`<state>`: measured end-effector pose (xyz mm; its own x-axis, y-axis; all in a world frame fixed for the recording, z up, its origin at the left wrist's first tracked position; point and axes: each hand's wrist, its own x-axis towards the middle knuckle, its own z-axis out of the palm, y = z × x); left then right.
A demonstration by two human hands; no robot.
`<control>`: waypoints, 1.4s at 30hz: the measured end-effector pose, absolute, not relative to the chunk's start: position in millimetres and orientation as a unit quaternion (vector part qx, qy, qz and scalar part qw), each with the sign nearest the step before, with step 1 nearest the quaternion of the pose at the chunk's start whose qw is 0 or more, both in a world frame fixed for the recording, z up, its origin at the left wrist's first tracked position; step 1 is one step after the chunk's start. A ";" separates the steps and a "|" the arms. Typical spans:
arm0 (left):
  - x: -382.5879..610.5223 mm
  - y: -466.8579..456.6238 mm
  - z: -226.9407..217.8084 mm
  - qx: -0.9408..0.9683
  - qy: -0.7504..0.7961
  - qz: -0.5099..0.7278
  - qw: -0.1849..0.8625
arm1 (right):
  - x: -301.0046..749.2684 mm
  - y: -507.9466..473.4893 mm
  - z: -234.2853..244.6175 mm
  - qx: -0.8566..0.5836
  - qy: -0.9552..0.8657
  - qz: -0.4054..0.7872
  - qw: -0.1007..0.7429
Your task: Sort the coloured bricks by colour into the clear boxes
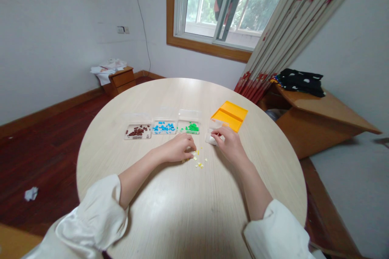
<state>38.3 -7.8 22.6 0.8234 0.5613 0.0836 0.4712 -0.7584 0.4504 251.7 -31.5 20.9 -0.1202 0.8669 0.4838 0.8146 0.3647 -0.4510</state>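
On a round light-wood table (188, 210), my left hand (179, 147) rests with fingers curled over a scatter of small yellow pieces (199, 162); whether it pinches one I cannot tell. My right hand (227, 139) grips a small clear plastic box (210, 137) just right of the pieces. Behind my hands stand three clear boxes in a row: one with brown pieces (137, 130), one with blue pieces (164, 127), one with green pieces (189, 127). An open orange box (230, 115) lies at the right end of the row.
A low wooden bench (319, 117) with dark folded cloth (300, 81) stands right of the table, by a curtain (285, 32) and window. A small wooden cabinet (121, 80) with papers sits by the left wall. Crumpled paper (30, 193) lies on the dark floor.
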 end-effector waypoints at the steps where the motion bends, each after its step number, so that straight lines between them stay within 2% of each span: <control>1: 38.7 -8.1 23.1 0.933 0.276 0.105 0.208 | 255.4 -29.6 19.4 -0.569 -0.742 0.018 0.354; 8: 41.0 -11.2 21.7 0.938 0.275 0.111 0.178 | 266.9 -25.0 6.7 -0.631 -0.699 -0.037 0.335; 28: 45.4 -12.5 18.8 0.942 0.281 0.116 0.141 | 260.6 -25.7 5.3 -0.629 -0.706 0.001 0.326; 34: 44.3 -10.3 18.4 0.941 0.282 0.120 0.144 | 249.9 -32.5 13.4 -0.558 -0.757 0.102 0.325; 38: 42.0 -7.7 18.8 0.941 0.289 0.116 0.133 | 235.0 -41.8 23.6 -0.500 -0.803 0.175 0.274; 42: 38.5 -4.1 19.8 0.942 0.296 0.113 0.113 | 225.4 -47.1 26.3 -0.463 -0.841 0.178 0.217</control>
<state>38.5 -4.1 19.8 0.7988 0.5838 0.1453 0.5327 -0.7986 0.2801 225.4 -47.1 26.3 -0.4783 0.8552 0.1996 0.7010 0.5087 -0.4998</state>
